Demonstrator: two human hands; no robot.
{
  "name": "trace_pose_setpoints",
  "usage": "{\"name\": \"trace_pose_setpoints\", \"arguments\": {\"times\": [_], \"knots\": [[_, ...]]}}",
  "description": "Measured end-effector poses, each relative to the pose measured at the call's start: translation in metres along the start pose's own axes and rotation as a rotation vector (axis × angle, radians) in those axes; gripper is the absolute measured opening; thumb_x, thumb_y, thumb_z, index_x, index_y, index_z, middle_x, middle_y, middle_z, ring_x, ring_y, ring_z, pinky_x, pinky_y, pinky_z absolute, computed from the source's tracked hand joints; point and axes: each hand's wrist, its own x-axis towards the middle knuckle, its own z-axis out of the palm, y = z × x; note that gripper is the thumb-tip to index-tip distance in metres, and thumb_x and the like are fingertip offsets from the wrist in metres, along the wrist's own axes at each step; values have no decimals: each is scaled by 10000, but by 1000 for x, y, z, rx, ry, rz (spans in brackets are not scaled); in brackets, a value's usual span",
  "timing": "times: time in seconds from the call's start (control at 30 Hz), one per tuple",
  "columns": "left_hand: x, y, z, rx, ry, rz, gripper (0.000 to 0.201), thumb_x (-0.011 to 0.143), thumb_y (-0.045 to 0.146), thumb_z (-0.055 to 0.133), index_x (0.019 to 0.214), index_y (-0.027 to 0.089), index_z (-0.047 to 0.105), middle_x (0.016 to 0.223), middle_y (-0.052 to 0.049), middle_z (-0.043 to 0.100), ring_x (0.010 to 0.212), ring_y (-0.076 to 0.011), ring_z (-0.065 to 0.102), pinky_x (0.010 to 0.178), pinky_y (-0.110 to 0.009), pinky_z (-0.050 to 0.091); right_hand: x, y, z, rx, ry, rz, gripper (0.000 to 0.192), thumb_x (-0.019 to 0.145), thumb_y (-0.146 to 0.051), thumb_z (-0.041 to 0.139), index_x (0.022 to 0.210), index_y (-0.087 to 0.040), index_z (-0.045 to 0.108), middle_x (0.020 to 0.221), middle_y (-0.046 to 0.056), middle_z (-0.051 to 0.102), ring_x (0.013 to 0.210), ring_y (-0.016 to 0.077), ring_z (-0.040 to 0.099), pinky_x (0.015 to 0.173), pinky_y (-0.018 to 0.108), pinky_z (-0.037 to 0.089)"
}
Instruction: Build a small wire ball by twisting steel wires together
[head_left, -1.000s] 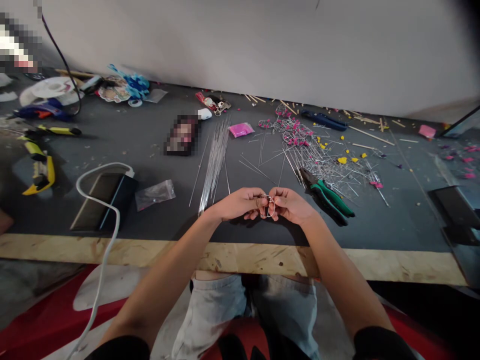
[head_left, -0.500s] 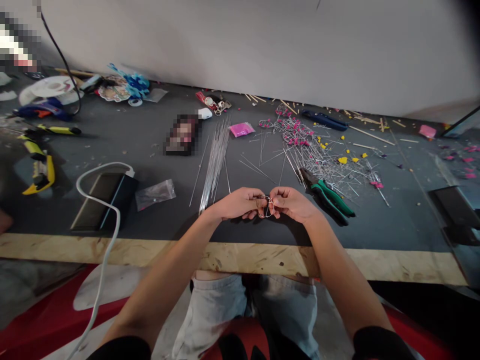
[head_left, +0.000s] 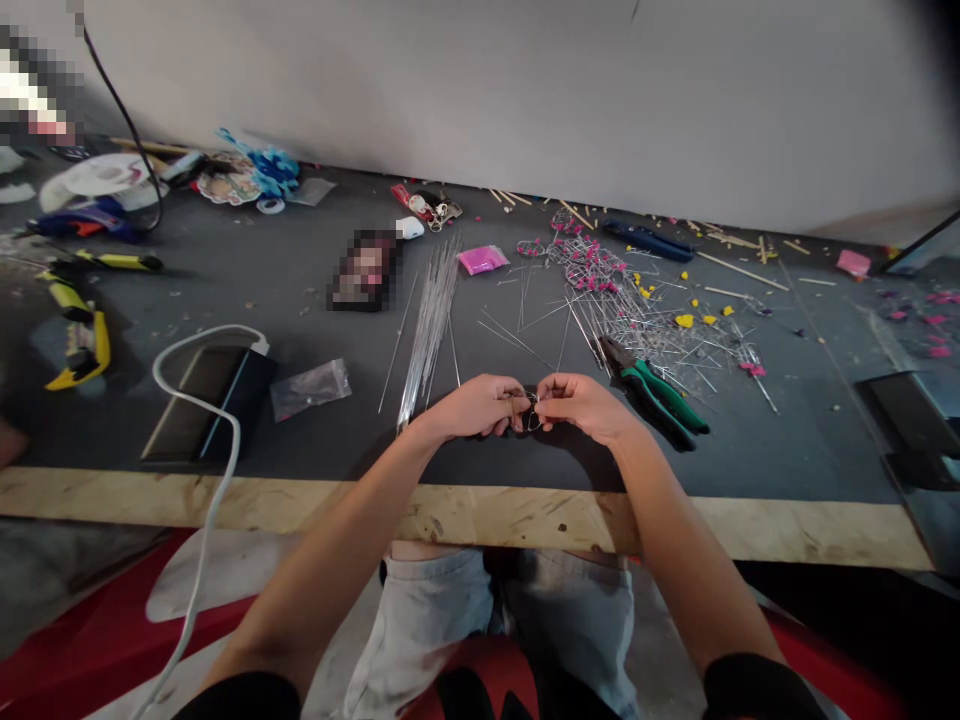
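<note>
Between my two hands is a small ring of bent wire (head_left: 533,420), held above the table's near edge. My left hand (head_left: 487,405) pinches its left side with thumb and fingers. On the other side, my right hand (head_left: 574,405) grips the wire between thumb and forefinger. The fingers hide part of the ring. Just right of my right hand lie green-handled pliers (head_left: 660,400), jaws toward the back left. A bundle of straight wires (head_left: 431,330) lies beyond my left hand. Behind the pliers spreads a pile of wire pieces with pink bits (head_left: 592,265).
A power bank (head_left: 210,405) with a white cable and a small plastic bag (head_left: 311,390) lie on the left. Farther left are yellow-handled tools (head_left: 82,340). A pink packet (head_left: 483,260), a phone (head_left: 367,270) and blue-handled pliers (head_left: 649,240) lie toward the wall.
The wire ring has turned slightly between my fingers, and my right fingers have shifted a little left on it. Nothing on the table has visibly moved.
</note>
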Motion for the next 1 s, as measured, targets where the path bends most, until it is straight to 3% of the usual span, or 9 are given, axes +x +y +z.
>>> {"name": "trace_pose_setpoints", "arguments": {"times": [0.27, 0.43, 0.77, 1.0], "knots": [[1, 0, 1, -9, 1, -8, 252, 840, 379, 488, 807, 142, 567, 671, -37, 648, 374, -35, 437, 363, -147, 320, 3, 7, 0, -54, 30, -48, 240, 636, -289, 752, 738, -149, 586, 554, -42, 599, 477, 82, 574, 511, 217, 480], [2, 2, 0, -51, 78, -3, 260, 849, 392, 494, 825, 144, 568, 672, -31, 632, 381, -33, 437, 348, -149, 306, 6, 8, -1, 0, 86, -111, 238, 649, -284, 744, 793, -155, 606, 601, -35, 615, 511, 80, 576, 558, 229, 487], [6, 2, 0, -392, 251, 83, 289, 789, 251, 616, 1039, 138, 524, 717, -26, 619, 527, -83, 556, 431, -187, 439, 9, 8, -5, 129, 135, -202, 208, 688, -265, 728, 839, -175, 616, 693, -23, 635, 605, 88, 604, 629, 247, 497], [9, 0, 2, -595, 352, 105, 194, 751, 267, 666, 838, 113, 585, 777, -44, 648, 552, -60, 535, 471, -181, 440, 8, 5, -1, 227, 184, -222, 187, 668, -221, 733, 788, -179, 596, 690, -33, 608, 678, 109, 626, 659, 264, 521]]}}
